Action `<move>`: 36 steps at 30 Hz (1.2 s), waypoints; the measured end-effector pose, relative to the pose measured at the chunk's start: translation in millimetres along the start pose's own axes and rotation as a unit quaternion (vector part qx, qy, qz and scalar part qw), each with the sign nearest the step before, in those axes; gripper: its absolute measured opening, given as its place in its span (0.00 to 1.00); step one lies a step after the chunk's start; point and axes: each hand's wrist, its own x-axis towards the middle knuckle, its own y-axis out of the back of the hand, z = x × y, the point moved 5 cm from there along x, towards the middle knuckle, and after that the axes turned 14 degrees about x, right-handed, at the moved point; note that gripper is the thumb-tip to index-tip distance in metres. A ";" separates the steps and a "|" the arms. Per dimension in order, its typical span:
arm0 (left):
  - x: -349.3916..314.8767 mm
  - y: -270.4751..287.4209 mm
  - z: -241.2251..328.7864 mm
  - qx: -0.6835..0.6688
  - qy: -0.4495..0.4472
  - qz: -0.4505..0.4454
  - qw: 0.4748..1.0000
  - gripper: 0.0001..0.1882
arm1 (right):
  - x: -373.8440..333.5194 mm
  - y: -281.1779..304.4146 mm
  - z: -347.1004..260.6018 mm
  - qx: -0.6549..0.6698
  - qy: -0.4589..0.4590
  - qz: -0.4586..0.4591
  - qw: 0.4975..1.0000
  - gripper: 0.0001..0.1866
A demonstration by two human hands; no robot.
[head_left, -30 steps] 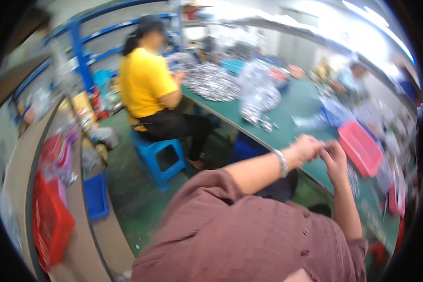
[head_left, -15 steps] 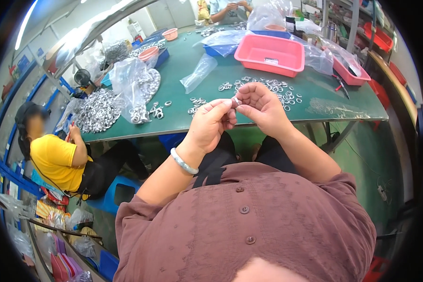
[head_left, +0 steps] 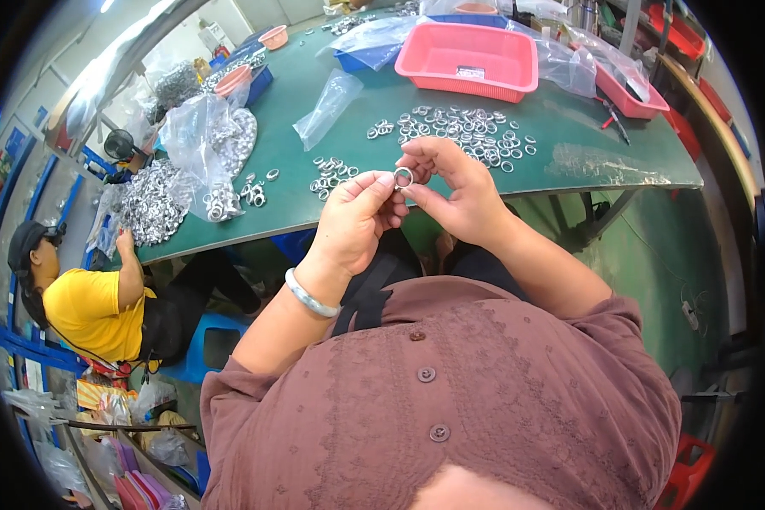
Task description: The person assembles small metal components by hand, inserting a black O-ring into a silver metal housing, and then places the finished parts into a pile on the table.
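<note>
A small silvery metal ring (head_left: 404, 177) is held up in front of me, its round opening facing me. My left hand (head_left: 354, 214), with a pale bangle on the wrist, pinches the ring's left side between thumb and fingers. On the other side my right hand (head_left: 457, 189) has its thumb and fingertips at the ring's edge, the index finger arched above it. Beyond my hands, many loose metal rings (head_left: 463, 127) are spread over the green table (head_left: 314, 217). A smaller group of rings (head_left: 331, 172) lies just left of my left hand.
A pink basket (head_left: 467, 61) stands behind the loose rings, with a clear plastic bag (head_left: 327, 109) to its left. At the right are pliers (head_left: 614, 121) and another pink tray (head_left: 629, 93). A large heap of metal parts (head_left: 149, 204) lies by a co-worker in yellow (head_left: 93, 310).
The ring has turned so its opening now shows toward me, and my right fingers have shifted around it. My view has tilted down, and the co-worker's head has turned.
</note>
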 end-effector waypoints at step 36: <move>55.8 44.0 -68.3 -0.112 0.133 0.115 0.978 0.04 | 10.9 62.5 134.8 -0.303 -0.102 -0.106 0.941 0.06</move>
